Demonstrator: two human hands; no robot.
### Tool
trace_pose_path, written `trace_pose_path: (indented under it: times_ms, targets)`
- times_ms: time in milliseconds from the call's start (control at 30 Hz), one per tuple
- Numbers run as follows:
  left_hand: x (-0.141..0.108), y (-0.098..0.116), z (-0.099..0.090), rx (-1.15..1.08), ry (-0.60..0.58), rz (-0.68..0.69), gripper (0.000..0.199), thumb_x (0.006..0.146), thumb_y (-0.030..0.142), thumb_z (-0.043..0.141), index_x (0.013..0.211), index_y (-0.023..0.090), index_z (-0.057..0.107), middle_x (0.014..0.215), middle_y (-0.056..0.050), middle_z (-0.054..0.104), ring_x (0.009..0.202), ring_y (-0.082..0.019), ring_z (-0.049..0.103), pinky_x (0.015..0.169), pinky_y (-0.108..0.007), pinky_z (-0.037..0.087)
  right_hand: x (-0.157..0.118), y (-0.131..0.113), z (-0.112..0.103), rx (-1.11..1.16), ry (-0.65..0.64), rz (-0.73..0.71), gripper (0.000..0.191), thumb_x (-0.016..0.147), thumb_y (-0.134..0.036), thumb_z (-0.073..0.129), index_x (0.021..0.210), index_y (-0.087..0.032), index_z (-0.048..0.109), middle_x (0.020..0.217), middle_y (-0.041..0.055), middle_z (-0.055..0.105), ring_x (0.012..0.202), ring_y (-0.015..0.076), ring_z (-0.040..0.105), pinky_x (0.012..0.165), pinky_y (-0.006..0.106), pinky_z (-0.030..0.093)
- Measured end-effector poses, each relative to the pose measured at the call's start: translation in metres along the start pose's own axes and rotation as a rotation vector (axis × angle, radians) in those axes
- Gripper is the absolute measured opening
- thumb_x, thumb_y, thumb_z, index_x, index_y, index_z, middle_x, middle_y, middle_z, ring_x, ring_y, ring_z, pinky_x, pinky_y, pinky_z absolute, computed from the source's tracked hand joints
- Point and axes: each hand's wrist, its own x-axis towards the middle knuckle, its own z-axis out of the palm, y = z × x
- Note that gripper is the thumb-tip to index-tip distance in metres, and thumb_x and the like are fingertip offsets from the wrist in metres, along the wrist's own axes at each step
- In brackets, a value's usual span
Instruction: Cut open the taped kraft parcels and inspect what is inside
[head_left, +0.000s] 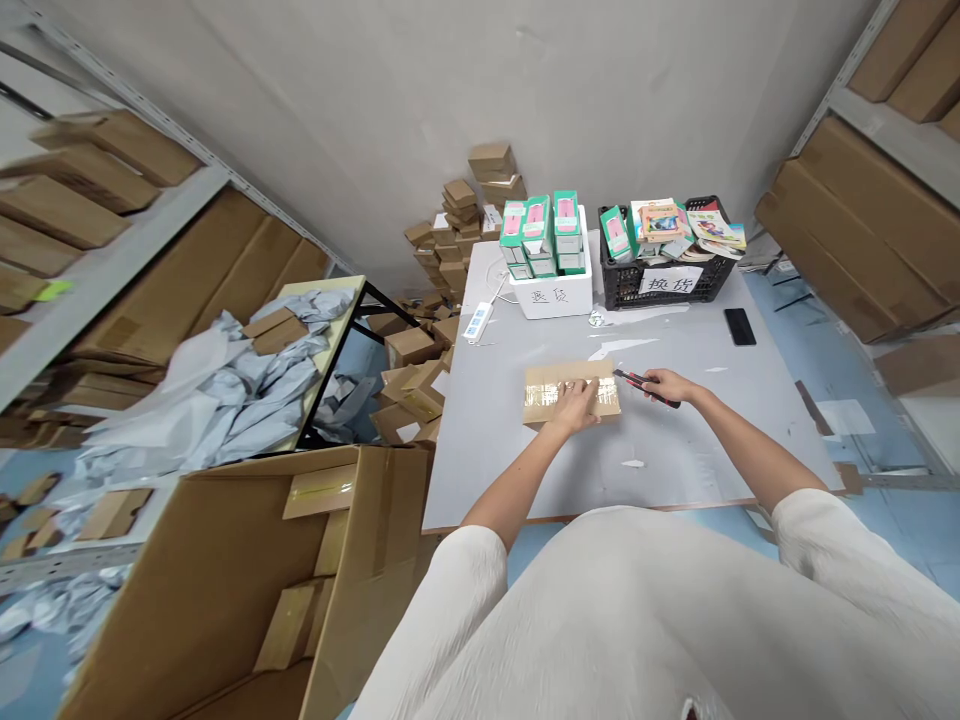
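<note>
A small cardboard box [534, 408] with shiny clear tape across its top lies on the grey table. My left hand [576, 402] rests on top of it, fingers spread and pressing near the taped middle. Just to the right, my right hand [667, 386] is closed round a black and red utility knife [661, 397]. The knife's tip points left at the box's upper right edge; whether it touches the cardboard I cannot tell.
Behind stand a white bin [551, 300] of green and pink boxes and a black crate [660, 285] of books. A phone [739, 327] lies right, a power strip [478, 321] left. A big open carton [390, 540] stands lower left; loose boxes [412, 385] crowd the table's left side.
</note>
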Motion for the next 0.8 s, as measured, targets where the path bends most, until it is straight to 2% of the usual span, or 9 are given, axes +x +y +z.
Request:
trace_pose_path:
  times_ms: [67,133,233,367,533,667,800]
  targets:
    - [0.002,-0.002,0.0,-0.072,0.07,-0.038,0.084,0.094,0.042,0.078,0.168,0.028,0.041,0.156,-0.016,0.054,0.143,-0.037,0.055,0.127,-0.052,0.035,-0.005,-0.001,0.002,-0.008,0.043,-0.017,0.034,0.1,-0.054,0.072,0.11,-0.022,0.068,0.098,0.0067,0.082,0.075,0.018,0.071,0.061,0.024,0.051]
    - [0.007,-0.004,-0.002,-0.098,0.143,-0.067,0.062,0.104,0.034,0.06,0.164,0.026,0.047,0.158,-0.016,0.053,0.141,-0.035,0.056,0.122,-0.049,0.042,-0.011,-0.001,0.004,-0.048,0.094,-0.057,0.036,0.104,-0.054,0.064,0.12,-0.022,0.07,0.097,0.0066,0.082,0.078,0.0189,0.072,0.063,0.025,0.052]
    - [0.018,-0.004,-0.005,-0.063,0.194,-0.091,0.049,0.106,0.021,0.048,0.155,0.025,0.056,0.158,-0.016,0.054,0.143,-0.034,0.053,0.121,-0.05,0.042,-0.019,-0.003,0.007,-0.174,0.142,-0.141,0.041,0.11,-0.051,0.053,0.13,-0.023,0.074,0.1,0.0062,0.082,0.088,0.0221,0.074,0.075,0.029,0.056]
    - [0.03,-0.005,-0.005,-0.005,0.176,-0.062,0.051,0.102,0.018,0.053,0.153,0.026,0.054,0.161,-0.015,0.053,0.152,-0.034,0.047,0.129,-0.053,0.033,-0.027,-0.006,0.01,-0.438,0.165,-0.248,0.04,0.108,-0.043,0.056,0.141,-0.03,0.076,0.117,0.0073,0.08,0.104,0.0269,0.073,0.092,0.035,0.054]
    - [0.039,-0.008,0.0,0.04,0.126,-0.021,0.068,0.098,0.02,0.058,0.163,0.026,0.041,0.167,-0.019,0.047,0.16,-0.036,0.038,0.133,-0.061,0.02,-0.031,-0.008,0.016,-0.676,0.15,-0.24,0.045,0.105,-0.038,0.064,0.15,-0.033,0.072,0.117,0.009,0.076,0.099,0.0264,0.071,0.084,0.032,0.051]
    - [0.047,-0.014,0.002,0.046,0.089,-0.062,0.074,0.1,0.025,0.057,0.17,0.025,0.033,0.174,-0.02,0.04,0.164,-0.037,0.032,0.134,-0.062,0.018,-0.029,-0.004,0.021,-0.753,0.205,-0.251,0.046,0.107,-0.037,0.063,0.152,-0.031,0.07,0.119,0.0104,0.073,0.104,0.0265,0.07,0.087,0.032,0.049]
    - [0.046,-0.018,0.005,0.051,0.082,-0.041,0.069,0.107,0.031,0.045,0.174,0.024,0.03,0.177,-0.018,0.04,0.166,-0.035,0.031,0.135,-0.057,0.021,-0.027,0.0,0.026,-0.786,0.239,-0.249,0.047,0.108,-0.038,0.061,0.154,-0.03,0.068,0.121,0.0117,0.072,0.108,0.0273,0.068,0.091,0.033,0.048]
